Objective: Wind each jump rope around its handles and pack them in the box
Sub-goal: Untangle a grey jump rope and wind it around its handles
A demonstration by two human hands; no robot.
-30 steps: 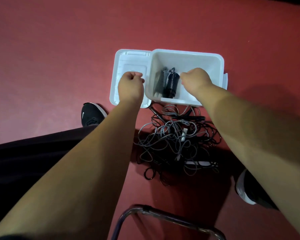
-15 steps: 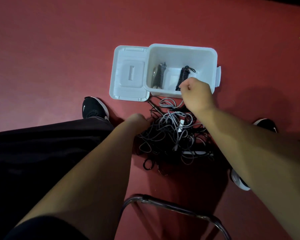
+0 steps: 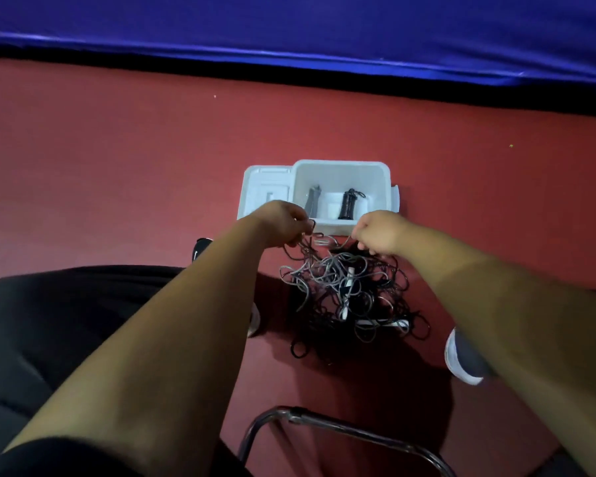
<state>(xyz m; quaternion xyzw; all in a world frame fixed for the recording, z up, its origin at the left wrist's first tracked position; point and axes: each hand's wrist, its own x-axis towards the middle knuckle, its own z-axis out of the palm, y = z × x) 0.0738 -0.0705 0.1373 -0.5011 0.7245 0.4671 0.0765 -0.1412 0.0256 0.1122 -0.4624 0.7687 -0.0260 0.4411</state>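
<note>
Left hand (image 3: 283,223) and right hand (image 3: 377,234): fingers curled, each pinching cord at the far edge of the tangled jump ropes (image 3: 348,290) on the red floor (image 3: 117,166). White box (image 3: 341,165) just beyond, open; grey wound rope (image 3: 313,201) and black wound rope (image 3: 347,204) inside.

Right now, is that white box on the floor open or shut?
Open. The white box has its lid flat on the red floor beside it; a grey wound rope and a black wound rope show inside.

The scene is dim; the white box (image 3: 341,175) is the brightest part. A dark shadow lies on the red floor (image 3: 117,166) below the ropes (image 3: 341,290). Everything looks slightly soft, and the edges bend.
</note>
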